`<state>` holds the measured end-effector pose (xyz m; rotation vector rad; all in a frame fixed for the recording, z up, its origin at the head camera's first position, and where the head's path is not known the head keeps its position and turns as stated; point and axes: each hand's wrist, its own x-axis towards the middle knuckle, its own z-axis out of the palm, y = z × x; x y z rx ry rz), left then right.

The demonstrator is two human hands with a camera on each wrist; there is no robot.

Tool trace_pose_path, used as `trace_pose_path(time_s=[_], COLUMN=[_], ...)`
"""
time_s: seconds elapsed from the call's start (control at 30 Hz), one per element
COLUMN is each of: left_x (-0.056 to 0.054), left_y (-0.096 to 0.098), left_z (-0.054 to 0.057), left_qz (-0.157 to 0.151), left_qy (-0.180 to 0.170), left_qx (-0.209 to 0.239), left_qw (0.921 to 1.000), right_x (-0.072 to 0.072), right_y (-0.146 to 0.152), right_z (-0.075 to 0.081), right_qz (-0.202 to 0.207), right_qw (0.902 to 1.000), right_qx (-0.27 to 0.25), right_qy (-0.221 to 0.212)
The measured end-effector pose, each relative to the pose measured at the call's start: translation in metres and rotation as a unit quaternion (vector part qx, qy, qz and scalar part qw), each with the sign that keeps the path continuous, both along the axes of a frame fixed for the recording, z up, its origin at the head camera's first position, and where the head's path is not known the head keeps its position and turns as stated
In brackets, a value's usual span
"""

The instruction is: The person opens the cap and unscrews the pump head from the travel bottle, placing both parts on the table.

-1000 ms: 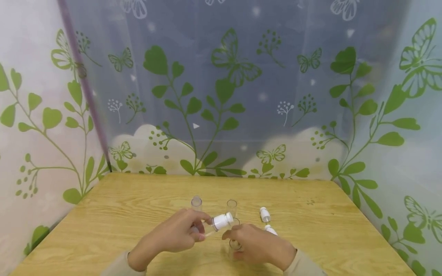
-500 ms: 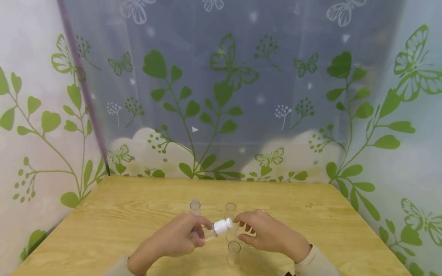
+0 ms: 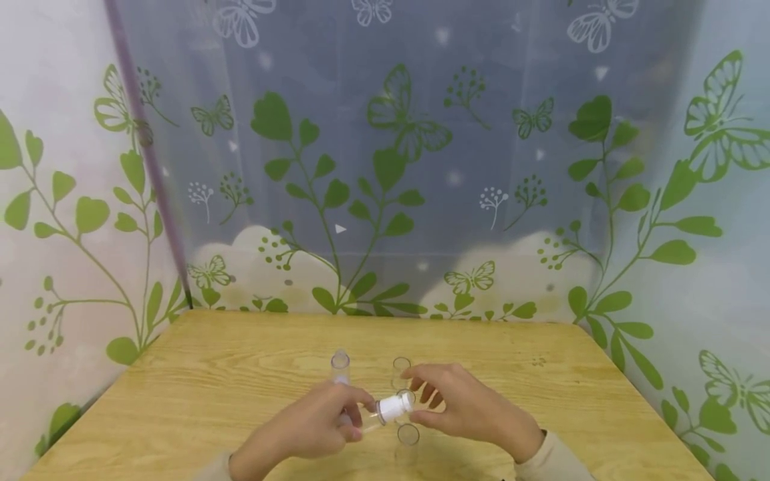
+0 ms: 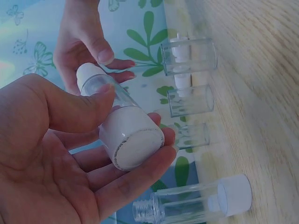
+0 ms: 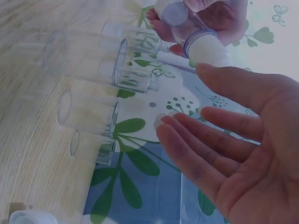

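My left hand [image 3: 319,421] holds a clear bottle [image 4: 133,133] with a white base and a white top, tilted so the top points to the right. In the left wrist view its thumb presses on the clear side while the fingers support the base from beneath. My right hand [image 3: 475,411] is beside the white top [image 3: 397,405], its fingers spread and gently bent. In the right wrist view the right thumb tip is right at the white top; whether it touches cannot be told. Behind the left hand stands another clear bottle [image 4: 187,203] with a white base and bare threaded neck.
Three clear cylindrical covers [image 5: 88,112] stand in a row on the wooden table [image 3: 240,361]. White pump heads [image 4: 183,80] show through them in the left wrist view. A white piece [image 5: 32,217] lies at the right wrist view's lower edge. Patterned curtains [image 3: 373,200] enclose the table.
My right hand has risen from over the nearest clear cover to beside the bottle's white top. My left hand, still holding the bottle, has shifted slightly right and toward me.
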<state>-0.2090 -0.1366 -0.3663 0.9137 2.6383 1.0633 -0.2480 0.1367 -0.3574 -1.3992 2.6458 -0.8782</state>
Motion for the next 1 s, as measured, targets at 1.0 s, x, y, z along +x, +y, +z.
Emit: trace_pose_path(time_s=[1.0], left_x=[0.01], left_y=[0.011], left_z=[-0.003], left_qz=[-0.005], left_qy=[-0.027], left_qx=[-0.022], left_qw=[0.9994], right_x=[0.007], right_y=[-0.012], right_z=[-0.005], right_qz=[0.101], right_qw=[0.9931], right_qx=[-0.009], right_qy=[-0.058])
